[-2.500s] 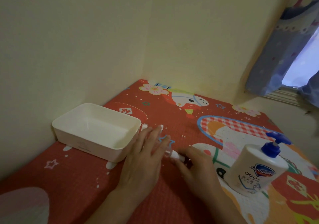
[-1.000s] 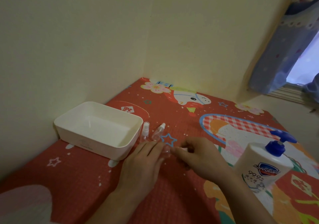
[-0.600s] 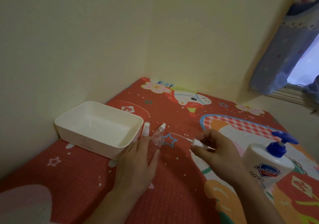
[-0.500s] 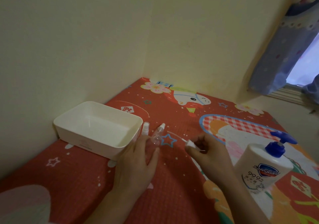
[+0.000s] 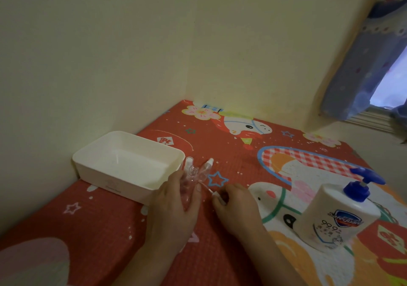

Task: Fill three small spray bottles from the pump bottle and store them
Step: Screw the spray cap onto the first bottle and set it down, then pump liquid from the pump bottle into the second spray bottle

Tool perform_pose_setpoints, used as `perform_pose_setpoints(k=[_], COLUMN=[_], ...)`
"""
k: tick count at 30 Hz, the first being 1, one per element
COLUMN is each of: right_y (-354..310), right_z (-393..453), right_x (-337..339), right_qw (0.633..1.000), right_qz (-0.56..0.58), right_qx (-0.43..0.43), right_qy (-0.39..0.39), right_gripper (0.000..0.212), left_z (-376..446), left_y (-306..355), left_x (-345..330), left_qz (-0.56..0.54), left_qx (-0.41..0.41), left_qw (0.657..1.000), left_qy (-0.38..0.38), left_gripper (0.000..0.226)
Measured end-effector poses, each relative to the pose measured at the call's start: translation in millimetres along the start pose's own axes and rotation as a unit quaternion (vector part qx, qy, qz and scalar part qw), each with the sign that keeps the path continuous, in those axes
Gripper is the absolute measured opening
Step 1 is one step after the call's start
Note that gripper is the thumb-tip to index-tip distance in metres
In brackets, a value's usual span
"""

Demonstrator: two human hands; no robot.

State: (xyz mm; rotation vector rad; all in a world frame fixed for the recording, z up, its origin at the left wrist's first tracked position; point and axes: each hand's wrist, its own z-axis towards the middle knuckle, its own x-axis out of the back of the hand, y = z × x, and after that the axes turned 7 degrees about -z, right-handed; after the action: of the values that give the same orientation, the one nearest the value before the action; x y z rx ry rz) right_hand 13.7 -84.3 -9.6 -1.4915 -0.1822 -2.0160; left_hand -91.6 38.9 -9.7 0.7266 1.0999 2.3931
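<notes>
My left hand (image 5: 174, 206) holds a small clear spray bottle (image 5: 192, 175) just above the red mat; its neck is uncapped and points away from me. My right hand (image 5: 236, 206), just to its right, pinches that bottle's white spray head (image 5: 216, 195), whose thin dip tube points toward the bottle. Two more small spray bottles with heads on lie beyond my left fingers: one (image 5: 188, 161) against the white box, one (image 5: 208, 168) tilted beside it. The white pump bottle (image 5: 337, 215) with a blue pump stands to the right of my right hand.
A white rectangular box (image 5: 105, 153) with nothing in it sits at the left against the wall. The mat (image 5: 220, 252) is red with cartoon prints and fills a corner between two cream walls. A blue curtain (image 5: 361, 69) hangs at the far right.
My right hand pulled the spray head with its tube out of the bottle, lifted it to the right, then brought it back low beside my left hand. My left hand kept the bottle.
</notes>
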Motion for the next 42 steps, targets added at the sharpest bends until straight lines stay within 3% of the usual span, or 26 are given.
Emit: perform_pose_setpoints(k=[12, 17, 23, 27, 42], right_y=[2.2, 6.8, 18.4, 27.6, 97.6], right_z=[-3.9, -13.6, -30.4, -43.4, -90.8], right_x=[1.7, 20.2, 45.8, 66.6, 137.4], right_qw=[1.000, 0.998, 0.995, 0.991, 0.975], right_qz=[0.013, 0.051, 0.056, 0.072, 0.052], right_qx=[0.007, 0.002, -0.013, -0.036, -0.108], right_qy=[-0.007, 0.033, 0.084, 0.111, 0.187], right_gripper=[0.023, 0.015, 0.014, 0.016, 0.018], left_z=[-2.1, -0.4, -1.5, -5.8, -25.4], left_y=[-0.3, 8.1, 21.9, 40.4, 105.6], left_x=[-5.9, -11.0, -23.0, -36.8, -95.7], left_qz=[0.002, -0.009, -0.035, -0.078, -0.152], left_qx=[-0.044, -0.052, -0.033, -0.014, -0.036], left_qw=[0.999, 0.998, 0.994, 0.993, 0.969], left_qy=[-0.019, -0.028, -0.099, -0.092, -0.189], left_gripper=[0.030, 0.034, 0.052, 0.043, 0.027])
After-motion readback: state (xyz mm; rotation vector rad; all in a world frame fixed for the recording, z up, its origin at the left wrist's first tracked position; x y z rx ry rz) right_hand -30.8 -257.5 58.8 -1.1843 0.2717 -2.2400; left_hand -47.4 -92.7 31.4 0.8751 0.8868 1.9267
